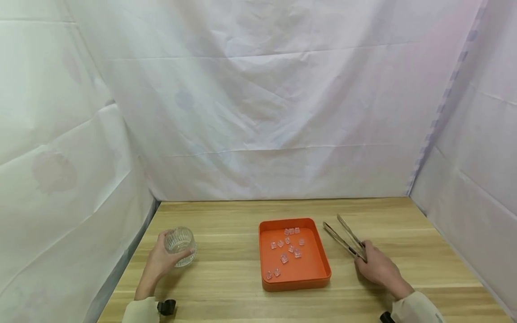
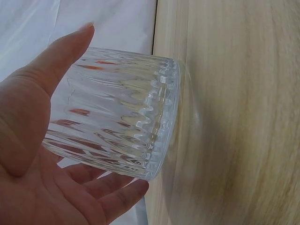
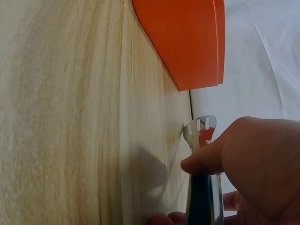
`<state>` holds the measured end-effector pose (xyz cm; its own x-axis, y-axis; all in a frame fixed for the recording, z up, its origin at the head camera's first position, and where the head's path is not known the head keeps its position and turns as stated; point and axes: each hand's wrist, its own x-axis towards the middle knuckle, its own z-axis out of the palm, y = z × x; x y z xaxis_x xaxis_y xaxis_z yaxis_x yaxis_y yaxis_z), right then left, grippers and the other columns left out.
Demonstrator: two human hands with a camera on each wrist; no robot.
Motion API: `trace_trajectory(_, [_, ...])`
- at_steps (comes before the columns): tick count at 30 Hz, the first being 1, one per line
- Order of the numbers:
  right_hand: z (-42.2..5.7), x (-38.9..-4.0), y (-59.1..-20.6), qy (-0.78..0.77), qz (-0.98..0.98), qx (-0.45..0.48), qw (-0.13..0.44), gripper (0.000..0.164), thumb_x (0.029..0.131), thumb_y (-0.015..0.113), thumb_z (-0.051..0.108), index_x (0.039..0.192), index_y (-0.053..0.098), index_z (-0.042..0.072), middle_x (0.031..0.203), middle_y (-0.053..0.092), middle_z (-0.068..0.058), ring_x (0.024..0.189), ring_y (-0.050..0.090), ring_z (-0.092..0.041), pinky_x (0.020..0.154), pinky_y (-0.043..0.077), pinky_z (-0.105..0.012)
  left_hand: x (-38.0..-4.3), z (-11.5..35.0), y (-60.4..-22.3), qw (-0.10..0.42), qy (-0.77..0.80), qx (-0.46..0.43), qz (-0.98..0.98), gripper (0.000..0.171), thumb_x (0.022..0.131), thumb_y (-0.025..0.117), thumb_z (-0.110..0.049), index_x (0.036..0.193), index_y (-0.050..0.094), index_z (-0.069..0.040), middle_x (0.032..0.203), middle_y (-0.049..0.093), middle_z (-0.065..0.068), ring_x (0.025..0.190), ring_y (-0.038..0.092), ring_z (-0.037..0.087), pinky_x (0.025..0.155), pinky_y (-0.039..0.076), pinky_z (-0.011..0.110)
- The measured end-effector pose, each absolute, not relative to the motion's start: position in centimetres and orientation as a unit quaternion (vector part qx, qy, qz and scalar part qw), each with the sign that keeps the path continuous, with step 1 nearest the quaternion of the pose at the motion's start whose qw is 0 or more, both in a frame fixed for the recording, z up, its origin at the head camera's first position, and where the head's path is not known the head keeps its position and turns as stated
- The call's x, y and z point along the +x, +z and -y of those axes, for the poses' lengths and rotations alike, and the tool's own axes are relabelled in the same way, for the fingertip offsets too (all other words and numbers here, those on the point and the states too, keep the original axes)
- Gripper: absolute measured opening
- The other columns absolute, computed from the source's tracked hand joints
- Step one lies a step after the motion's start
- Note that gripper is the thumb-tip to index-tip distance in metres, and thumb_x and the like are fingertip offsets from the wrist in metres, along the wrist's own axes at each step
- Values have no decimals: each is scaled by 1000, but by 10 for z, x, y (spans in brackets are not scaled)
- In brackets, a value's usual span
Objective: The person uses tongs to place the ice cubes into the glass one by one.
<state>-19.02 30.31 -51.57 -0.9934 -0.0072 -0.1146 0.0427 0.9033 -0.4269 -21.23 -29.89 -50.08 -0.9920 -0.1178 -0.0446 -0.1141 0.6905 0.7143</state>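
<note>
At the left of the table, my left hand (image 1: 163,255) holds a clear ribbed drinking glass (image 1: 183,251). In the left wrist view the thumb and fingers lie on either side of the glass (image 2: 117,112), whose base is close to the wood. My right hand (image 1: 377,265) grips a pair of metal tongs (image 1: 341,237) near the handle end, on the right side. The two tong arms spread apart toward the back. In the right wrist view the slotted tips of the tongs (image 3: 199,131) show beyond the thumb.
Between the hands stands a shallow orange tray (image 1: 308,269) with several small clear cubes (image 1: 284,258) scattered in it. Its wall lies left of the tongs. White cloth (image 1: 274,112) hangs behind the wooden table (image 1: 226,273) and along both sides.
</note>
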Motion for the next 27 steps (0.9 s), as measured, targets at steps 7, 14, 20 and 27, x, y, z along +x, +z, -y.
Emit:
trace_trajectory(7, [-307, -191, -516, -230, -972, -2, 54, 54, 95, 57, 22, 135, 37, -9, 105, 61, -27, 74, 55, -25, 56, 42, -36, -212, 299, -500, 0, -391, 64, 918, 111, 76, 82, -52, 152, 17, -3, 146, 36, 36, 132, 37, 54, 104, 35, 66])
trace_trajectory(14, [-311, -190, -522, -238, -970, -3, 55, 54, 96, 57, 25, 135, 38, -6, 115, 60, -33, 83, 58, -28, 63, 46, -42, -212, 299, -501, 3, -393, 61, 918, 112, 75, 83, -51, 152, 17, -3, 146, 36, 36, 133, 37, 54, 105, 35, 66])
trace_trajectory(20, [-312, -190, -525, -245, -968, -2, 51, 53, 96, 56, 26, 135, 38, -5, 115, 60, -33, 81, 57, -27, 63, 46, -41, -212, 299, -501, 3, -397, 58, 916, 111, 74, 85, -45, 152, 18, -5, 144, 38, 36, 131, 39, 54, 103, 37, 65])
trace_trajectory(27, [-311, -189, -527, -262, -964, 8, 51, 52, 96, 56, 25, 136, 38, -4, 108, 62, -27, 71, 52, -23, 56, 40, -35, -212, 301, -504, 20, -397, 59, 916, 110, 74, 85, -45, 151, 21, -3, 143, 40, 36, 130, 41, 52, 103, 37, 64])
